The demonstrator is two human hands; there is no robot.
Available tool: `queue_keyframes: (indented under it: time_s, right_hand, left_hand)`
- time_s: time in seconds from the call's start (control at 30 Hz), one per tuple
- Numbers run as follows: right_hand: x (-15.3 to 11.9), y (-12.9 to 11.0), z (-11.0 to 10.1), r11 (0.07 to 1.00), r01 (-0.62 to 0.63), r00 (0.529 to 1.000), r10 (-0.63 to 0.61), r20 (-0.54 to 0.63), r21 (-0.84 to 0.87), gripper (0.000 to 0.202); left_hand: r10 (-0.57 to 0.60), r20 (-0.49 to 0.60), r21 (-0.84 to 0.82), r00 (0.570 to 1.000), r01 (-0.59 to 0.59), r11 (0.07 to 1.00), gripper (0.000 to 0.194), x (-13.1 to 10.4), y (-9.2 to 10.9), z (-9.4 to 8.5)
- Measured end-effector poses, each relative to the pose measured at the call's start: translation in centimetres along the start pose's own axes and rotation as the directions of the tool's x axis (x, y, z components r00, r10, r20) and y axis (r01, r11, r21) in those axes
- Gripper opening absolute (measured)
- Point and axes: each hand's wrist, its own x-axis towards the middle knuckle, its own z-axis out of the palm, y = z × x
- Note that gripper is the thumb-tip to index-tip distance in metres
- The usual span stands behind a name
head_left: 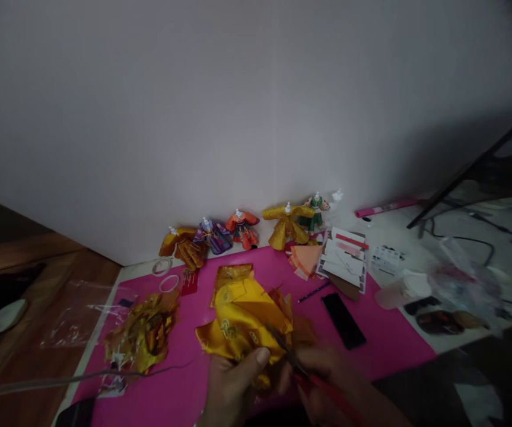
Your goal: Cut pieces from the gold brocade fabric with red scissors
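A yellow patterned cloth [238, 308] is bunched up over the pink mat [184, 388]. My left hand [233, 382] grips its lower edge, with the thumb on top. In my right hand [327, 376], somewhat blurred, is a pair of red-handled scissors [295, 362]; their dark blades point up and left against the cloth's right part. Behind the cloth lies a flat gold piece [229, 276]. A heap of gold scraps [144, 332] sits to the left.
Several small dressed figures, one in orange [242, 228], stand along the wall. A black phone [343, 321], papers [344, 258] and a dark pen [314, 292] lie on the right. Farther right are a whitish bottle [404, 289] and a clear plastic bag [464, 281].
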Motion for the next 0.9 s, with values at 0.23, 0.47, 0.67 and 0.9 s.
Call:
queue_keyframes:
  time_s: [0.23, 0.47, 0.67, 0.9]
  right_hand:
    - [0.2, -1.2, 0.1, 0.999, 0.022, 1.0, -0.023, -0.013, -0.023, 0.076]
    - [0.2, -0.8, 0.1, 0.999, 0.002, 1.0, -0.002, -0.009, -0.032, 0.077]
    - [0.3, -0.4, 0.1, 0.999, 0.002, 1.0, -0.002, 0.025, -0.034, 0.078]
    - [-0.6, 0.8, 0.2, 0.993, -0.041, 0.998, 0.035, -0.051, -0.107, 0.066]
  left_hand:
    - [0.009, 0.048, 0.049, 0.999, -0.012, 0.999, 0.034, -0.1, 0.1, -0.1]
    - [-0.006, 0.035, 0.021, 0.999, 0.005, 1.0, 0.033, -0.1, 0.3, 0.1]
    - [0.006, 0.046, 0.002, 0.999, -0.006, 1.0, 0.031, -0.1, 0.0, -0.5]
    - [0.015, 0.046, -0.031, 0.999, -0.013, 0.999, 0.033, -0.2, 0.2, 0.3]
